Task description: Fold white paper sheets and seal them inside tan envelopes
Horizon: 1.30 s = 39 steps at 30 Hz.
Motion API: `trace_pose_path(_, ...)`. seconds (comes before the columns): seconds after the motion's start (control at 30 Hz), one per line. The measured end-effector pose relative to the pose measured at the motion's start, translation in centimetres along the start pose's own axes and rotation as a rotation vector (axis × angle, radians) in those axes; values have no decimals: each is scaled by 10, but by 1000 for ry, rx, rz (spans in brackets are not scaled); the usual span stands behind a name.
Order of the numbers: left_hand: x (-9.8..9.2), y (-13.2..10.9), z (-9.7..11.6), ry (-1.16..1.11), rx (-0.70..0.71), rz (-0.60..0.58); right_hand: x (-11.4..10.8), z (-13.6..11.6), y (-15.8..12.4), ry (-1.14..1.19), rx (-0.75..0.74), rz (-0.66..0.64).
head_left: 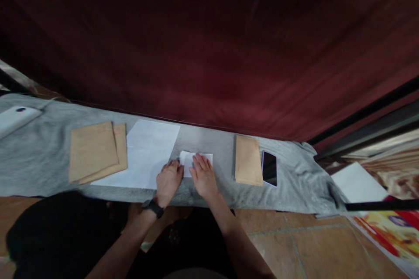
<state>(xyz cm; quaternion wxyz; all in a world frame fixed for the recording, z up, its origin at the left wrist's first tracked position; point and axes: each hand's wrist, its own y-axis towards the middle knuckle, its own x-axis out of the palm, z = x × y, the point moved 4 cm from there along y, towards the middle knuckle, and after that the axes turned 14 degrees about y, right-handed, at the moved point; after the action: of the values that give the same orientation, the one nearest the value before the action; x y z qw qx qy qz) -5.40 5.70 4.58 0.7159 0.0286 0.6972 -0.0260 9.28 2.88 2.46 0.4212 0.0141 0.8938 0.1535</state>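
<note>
A person's two bare hands worked over a small folded white paper (187, 171) on a gray cloth (223, 172), btwn a large white sheet (150, 152) and a stack of brown envs. (248, 161). The R. hand (203, 176) lay flat atop the paper, palm down, fingers extended and a little apart. The L. hand (169, 179), its wrist in a black watch (153, 208), was at the paper's left edge w/ fingers bent (whether they pinched the edge, could not tell). That hand also overlapped the lower right side of the large sheet in view.

At far left of the sheet, and partly over it, lay two more brown envs., one squarish piece (93, 150) on top of a second (121, 152), set askew. A dark-screened phone (269, 168) w/ a pale rim lay just beside the right-hand stack. A white device (18, 120) sat at the cloth's left end, nr. a thin cable. Behind rose a dark red panel (212, 61); tile floor (314, 244) showed below, w/ a red-and-yellow pkg. (389, 231) at lower right.
</note>
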Motion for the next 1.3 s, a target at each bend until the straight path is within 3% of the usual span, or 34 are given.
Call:
trace_pose_path(0.1, 2, 0, -3, -31, -9, 21, 13, 7, -4, -85, 27, -17)
trace_pose_path(0.2, 5, 0, 2, -73, 4, 163, 18, 14, -8, -126, 32, -19)
trace_pose_path(0.3, 13, -2, 28, -188, 202, 274, 21, 17, -10, -148, 30, -49)
trace_pose_path(0.37, 23, -4, 48, -246, 351, 225, 22, 17, -9, -155, 19, -94)
trace_pose_path(0.47, 38, -3, 62, -221, 384, 134, 23, 18, -9, -153, 23, -120)
trace_pose_path(0.8, 47, 3, 30, -54, 251, 182, 4, 44, -12, -198, 118, 32)
trace_pose_path(1.03, 43, -2, 9, -61, 209, 217, -12, 54, -22, -189, 119, 38)
trace_pose_path(1.2, 43, -2, 5, -66, 193, 227, -21, 58, -29, -175, 124, 89)
trace_pose_path(1.3, 44, -1, 6, -60, 194, 225, -21, 46, -28, -181, 135, 148)
